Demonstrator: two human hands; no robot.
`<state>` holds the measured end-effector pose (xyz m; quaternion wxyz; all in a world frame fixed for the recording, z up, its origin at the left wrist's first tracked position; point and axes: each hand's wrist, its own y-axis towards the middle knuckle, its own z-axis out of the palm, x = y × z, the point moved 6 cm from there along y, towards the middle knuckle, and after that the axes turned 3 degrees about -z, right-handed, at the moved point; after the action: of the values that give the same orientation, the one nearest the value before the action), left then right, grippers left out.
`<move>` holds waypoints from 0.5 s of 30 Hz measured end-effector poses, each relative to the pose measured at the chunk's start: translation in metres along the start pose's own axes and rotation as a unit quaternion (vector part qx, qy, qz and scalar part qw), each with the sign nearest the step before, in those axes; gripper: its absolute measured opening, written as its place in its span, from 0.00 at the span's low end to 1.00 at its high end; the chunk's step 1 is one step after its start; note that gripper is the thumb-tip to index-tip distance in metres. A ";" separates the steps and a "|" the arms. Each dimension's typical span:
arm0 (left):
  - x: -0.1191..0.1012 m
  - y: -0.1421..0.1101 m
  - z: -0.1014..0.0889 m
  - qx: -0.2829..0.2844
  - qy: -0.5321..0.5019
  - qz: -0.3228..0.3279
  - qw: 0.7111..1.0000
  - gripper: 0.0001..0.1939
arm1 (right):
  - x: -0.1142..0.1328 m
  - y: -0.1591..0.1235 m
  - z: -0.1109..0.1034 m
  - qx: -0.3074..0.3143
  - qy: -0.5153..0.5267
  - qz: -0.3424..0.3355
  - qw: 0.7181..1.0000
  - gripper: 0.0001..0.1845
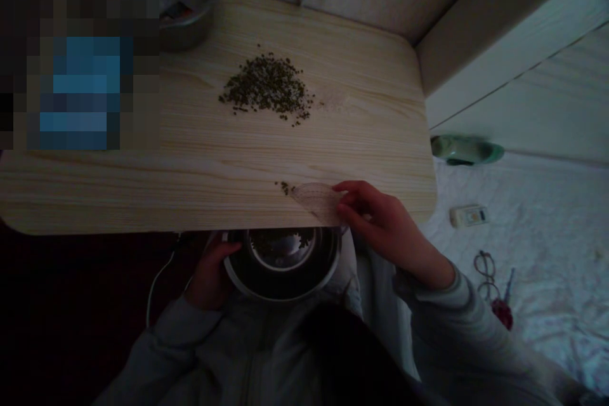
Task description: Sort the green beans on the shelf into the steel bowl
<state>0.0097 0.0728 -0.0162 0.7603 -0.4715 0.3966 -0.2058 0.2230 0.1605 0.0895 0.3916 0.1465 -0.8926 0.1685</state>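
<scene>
Head view: right hand point(380, 222) pinches a clear curved plastic piece point(316, 200) by its near end, flat on the table point(190, 184). Few dark grains point(285, 188) at its far tip; main pile point(269, 85) beyond both hands. Left hand point(209, 276) grips bowl point(285, 297), thumb over rim, other fingers hidden. Risks: bowl tilting or sagging from the table edge, grains dropping through; thin piece flexing, flicking grains sideways.

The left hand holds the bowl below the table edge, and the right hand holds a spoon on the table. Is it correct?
Not a spoon: the head view shows the right hand holding a clear curved plastic piece. The left hand does hold the bowl there.
</scene>
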 end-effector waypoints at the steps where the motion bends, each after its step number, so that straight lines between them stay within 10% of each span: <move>1: 0.000 0.000 0.001 0.005 -0.004 0.000 1.000 0.04 | 0.000 0.000 0.000 -0.001 0.000 0.001 1.000 0.13; 15: -0.001 0.000 0.000 0.013 -0.006 0.008 1.000 0.09 | -0.012 -0.002 -0.010 -0.069 0.023 0.023 0.997 0.13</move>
<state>0.0091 0.0733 -0.0164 0.7701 -0.4599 0.3930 -0.2024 0.2377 0.1641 0.0874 0.4174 0.0945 -0.8960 0.1184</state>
